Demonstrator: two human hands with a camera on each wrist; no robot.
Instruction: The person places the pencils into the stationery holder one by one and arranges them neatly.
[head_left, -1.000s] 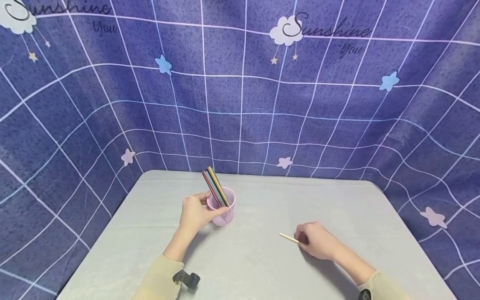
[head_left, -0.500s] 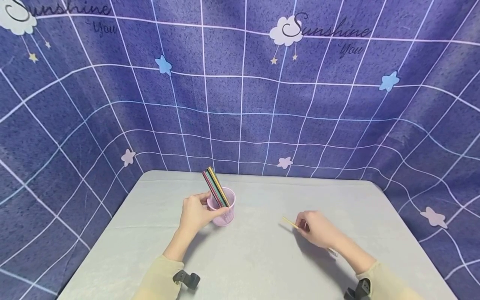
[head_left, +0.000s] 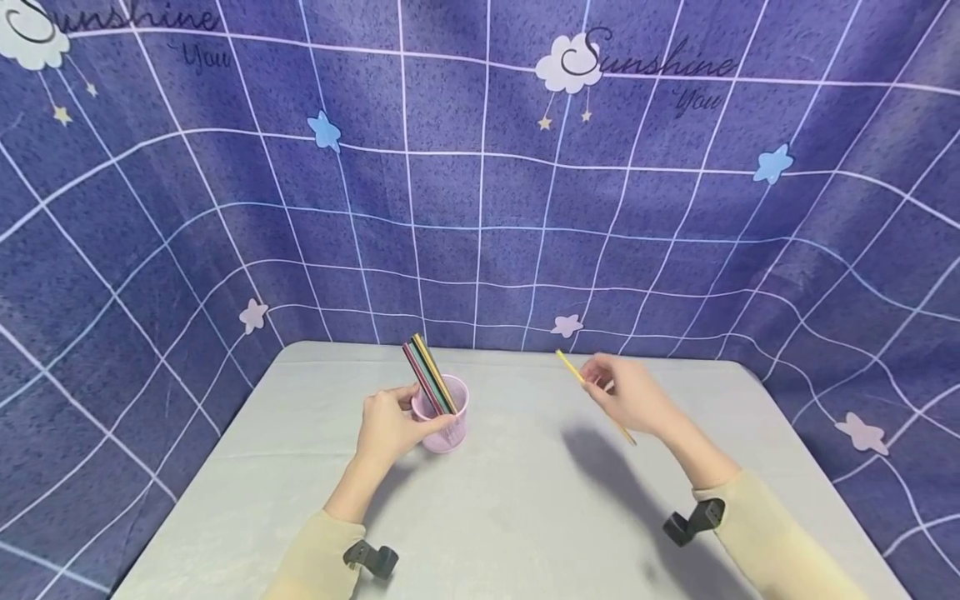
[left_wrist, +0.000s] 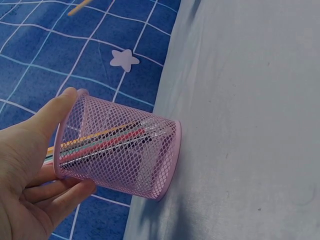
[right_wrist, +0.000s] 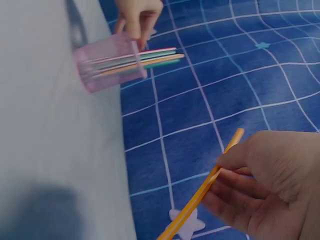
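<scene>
In the head view, my left hand (head_left: 390, 427) grips a pink mesh pen cup (head_left: 446, 438) standing on the table left of centre. Thumb and fingers lie on either side of its rim, as the left wrist view shows. Several coloured pencils (head_left: 429, 373), red, green, black and yellow among them, lean inside toward the left. Off to the right, my right hand (head_left: 628, 395) pinches a yellow pencil (right_wrist: 192, 202) near its middle, between thumb and fingers. That pencil is raised above the table and slanted, its upper end pointing up and left. It does not touch the cup.
A pale grey cloth covers the table (head_left: 495, 517). Behind and on both sides hangs a blue-purple grid curtain (head_left: 450, 192) with stars and clouds. Each wrist wears a dark camera mount, one on the left sleeve (head_left: 318, 554), one on the right sleeve (head_left: 772, 533).
My right hand has lifted the yellow pencil off the table, moving up and toward the back. The left hand stays on the pen cup without visible movement.
</scene>
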